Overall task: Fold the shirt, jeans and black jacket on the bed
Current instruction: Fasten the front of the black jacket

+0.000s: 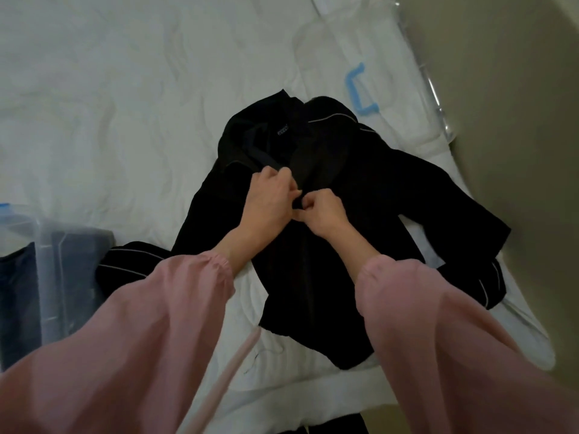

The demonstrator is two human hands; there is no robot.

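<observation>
Pink sleeves (125, 339) fill the bottom of the frame, 1 per forearm, reaching up toward the middle; from my station I read both hands as busy at the front of the black jacket (360, 183), which lies spread on the white bed (94, 120) at frame centre, collar toward the top; the left hand (269, 202) has its fingers curled, nipping the front edge; the right hand (324, 214), touching it, pinches the same seam from the other side; whether a zip or a button sits between them I cannot tell, since the black cloth hides it.

I judge the step to be closing the front before folding; to do it well I would line up the 2 edges level, press the cloth flat against the bed and smooth it once closed; the piped cuff (131, 261) bunched at lower left and the other sleeve (463, 233) trailing at centre right need laying straight before any fold.

At the left edge a clear storage box (47, 245) holds dark cloth I cannot identify; a blue handle (353, 90) lies on the bed at upper right, near the wall (501, 89).
</observation>
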